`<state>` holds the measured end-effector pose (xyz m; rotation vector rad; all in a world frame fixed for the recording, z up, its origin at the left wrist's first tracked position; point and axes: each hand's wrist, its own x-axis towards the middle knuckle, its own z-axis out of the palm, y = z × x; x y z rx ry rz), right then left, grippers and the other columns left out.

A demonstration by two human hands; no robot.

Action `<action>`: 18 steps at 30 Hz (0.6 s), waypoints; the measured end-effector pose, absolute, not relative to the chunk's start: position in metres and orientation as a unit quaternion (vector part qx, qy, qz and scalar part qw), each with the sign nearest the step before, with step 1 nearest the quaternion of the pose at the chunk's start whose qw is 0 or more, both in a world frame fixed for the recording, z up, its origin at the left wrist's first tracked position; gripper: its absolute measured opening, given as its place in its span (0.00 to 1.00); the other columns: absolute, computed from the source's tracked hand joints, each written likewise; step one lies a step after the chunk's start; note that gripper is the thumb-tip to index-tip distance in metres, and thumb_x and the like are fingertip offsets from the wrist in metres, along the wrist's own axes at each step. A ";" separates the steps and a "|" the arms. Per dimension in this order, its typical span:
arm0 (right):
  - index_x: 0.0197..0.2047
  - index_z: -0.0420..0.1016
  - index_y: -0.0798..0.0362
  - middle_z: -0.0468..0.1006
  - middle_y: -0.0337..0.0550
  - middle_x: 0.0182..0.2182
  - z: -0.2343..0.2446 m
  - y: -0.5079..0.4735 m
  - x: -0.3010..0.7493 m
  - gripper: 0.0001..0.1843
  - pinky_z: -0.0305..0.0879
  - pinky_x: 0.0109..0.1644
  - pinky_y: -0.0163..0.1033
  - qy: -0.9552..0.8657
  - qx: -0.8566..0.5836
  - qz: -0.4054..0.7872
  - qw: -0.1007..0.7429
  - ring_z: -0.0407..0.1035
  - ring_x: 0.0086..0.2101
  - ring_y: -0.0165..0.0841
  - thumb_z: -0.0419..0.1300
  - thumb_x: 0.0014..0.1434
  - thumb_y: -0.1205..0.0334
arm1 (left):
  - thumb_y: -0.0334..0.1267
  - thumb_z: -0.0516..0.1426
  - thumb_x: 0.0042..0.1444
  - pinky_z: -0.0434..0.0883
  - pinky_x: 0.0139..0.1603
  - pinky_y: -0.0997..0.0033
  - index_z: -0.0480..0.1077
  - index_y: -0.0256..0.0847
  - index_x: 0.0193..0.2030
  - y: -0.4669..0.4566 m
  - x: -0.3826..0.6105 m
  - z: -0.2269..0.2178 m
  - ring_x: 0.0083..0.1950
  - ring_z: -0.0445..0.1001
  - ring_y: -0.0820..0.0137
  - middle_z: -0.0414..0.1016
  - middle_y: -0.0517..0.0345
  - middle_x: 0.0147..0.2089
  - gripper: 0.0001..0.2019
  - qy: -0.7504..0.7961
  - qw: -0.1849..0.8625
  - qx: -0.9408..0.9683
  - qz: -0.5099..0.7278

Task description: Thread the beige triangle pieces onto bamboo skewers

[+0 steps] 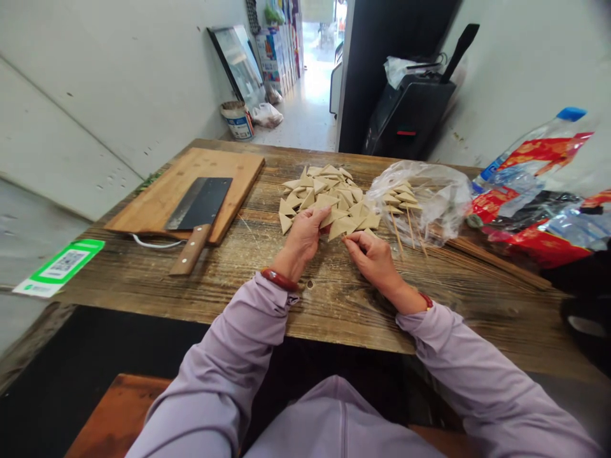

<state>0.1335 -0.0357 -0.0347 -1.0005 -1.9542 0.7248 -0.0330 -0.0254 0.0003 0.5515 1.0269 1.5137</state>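
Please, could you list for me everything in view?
Table: one, brown, centre
Triangular pieces: many, beige, piled mid-table
Plastic bag: one, clear, right of the pile
Skewers: several, brown, table's right
Cutting board: one, light brown, table's left
Cleaver: one, dark blade and brown handle, partly on board
QR card: one, green and white, left edge
Bottle: one, clear with blue cap, right
Packaging: count unclear, red and clear, right
Bucket: one, whitish, floor beyond table
Case: one, black, behind table
Glass panel: one, dark-framed, left wall
Boxes: several, mixed colours, behind the bucket
Left grip: one, lavender sleeve, holding triangular pieces
Right grip: one, lavender sleeve, fingers pinched near the pieces
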 end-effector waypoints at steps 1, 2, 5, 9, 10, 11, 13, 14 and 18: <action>0.38 0.78 0.51 0.77 0.40 0.25 -0.035 -0.035 0.135 0.11 0.64 0.34 0.38 -0.776 -0.394 0.288 0.400 0.70 0.25 0.33 0.57 0.64 0.56 | 0.34 0.67 0.47 0.66 0.30 0.76 0.68 0.37 0.24 -0.025 -0.034 0.000 0.26 0.68 0.78 0.71 0.64 0.24 0.11 0.432 0.577 0.238 0.651; 0.39 0.78 0.51 0.77 0.40 0.25 -0.035 -0.034 0.137 0.10 0.64 0.34 0.38 -0.779 -0.392 0.283 0.398 0.70 0.26 0.33 0.57 0.63 0.56 | 0.35 0.68 0.47 0.66 0.30 0.76 0.69 0.37 0.25 -0.024 -0.036 0.000 0.26 0.68 0.78 0.71 0.64 0.24 0.11 0.425 0.578 0.238 0.655; 0.38 0.79 0.52 0.79 0.42 0.27 -0.034 -0.034 0.141 0.11 0.64 0.36 0.38 -0.785 -0.396 0.253 0.403 0.72 0.29 0.34 0.57 0.63 0.57 | 0.37 0.67 0.50 0.68 0.32 0.75 0.71 0.37 0.29 -0.022 -0.039 0.000 0.27 0.71 0.77 0.74 0.62 0.26 0.10 0.399 0.598 0.232 0.655; 0.37 0.79 0.52 0.78 0.40 0.25 -0.031 -0.035 0.144 0.14 0.62 0.34 0.37 -0.767 -0.418 0.243 0.422 0.71 0.27 0.33 0.55 0.64 0.55 | 0.33 0.67 0.51 0.71 0.36 0.75 0.73 0.35 0.37 -0.024 -0.039 0.002 0.30 0.75 0.75 0.78 0.59 0.31 0.08 0.369 0.641 0.239 0.629; 0.37 0.79 0.52 0.77 0.39 0.24 -0.031 -0.035 0.144 0.14 0.62 0.33 0.36 -0.759 -0.426 0.244 0.427 0.71 0.26 0.32 0.55 0.64 0.54 | 0.31 0.67 0.50 0.72 0.36 0.74 0.73 0.35 0.39 -0.025 -0.039 0.003 0.31 0.76 0.75 0.78 0.58 0.32 0.10 0.365 0.651 0.242 0.620; 0.37 0.79 0.53 0.77 0.39 0.24 -0.032 -0.035 0.143 0.15 0.61 0.32 0.36 -0.751 -0.434 0.244 0.433 0.70 0.26 0.32 0.55 0.64 0.53 | 0.28 0.67 0.49 0.72 0.37 0.74 0.72 0.35 0.41 -0.026 -0.038 0.003 0.31 0.77 0.75 0.79 0.58 0.33 0.13 0.363 0.657 0.245 0.613; 0.37 0.79 0.53 0.76 0.39 0.23 -0.033 -0.035 0.143 0.16 0.61 0.31 0.35 -0.738 -0.448 0.241 0.444 0.70 0.25 0.31 0.55 0.65 0.52 | 0.25 0.67 0.46 0.73 0.37 0.72 0.70 0.35 0.43 -0.028 -0.036 0.003 0.31 0.77 0.74 0.79 0.58 0.34 0.18 0.358 0.663 0.250 0.607; 0.37 0.79 0.53 0.76 0.39 0.23 -0.033 -0.035 0.143 0.16 0.60 0.31 0.35 -0.734 -0.453 0.237 0.448 0.70 0.25 0.31 0.55 0.65 0.52 | 0.25 0.68 0.45 0.74 0.37 0.72 0.69 0.36 0.44 -0.028 -0.036 0.003 0.31 0.77 0.74 0.79 0.58 0.34 0.19 0.357 0.662 0.252 0.609; 0.37 0.79 0.53 0.79 0.41 0.26 -0.036 -0.036 0.142 0.16 0.62 0.34 0.36 -0.739 -0.460 0.190 0.454 0.72 0.27 0.33 0.55 0.65 0.53 | 0.23 0.68 0.43 0.74 0.37 0.70 0.66 0.36 0.45 -0.029 -0.032 0.002 0.31 0.77 0.73 0.77 0.60 0.33 0.23 0.363 0.651 0.251 0.617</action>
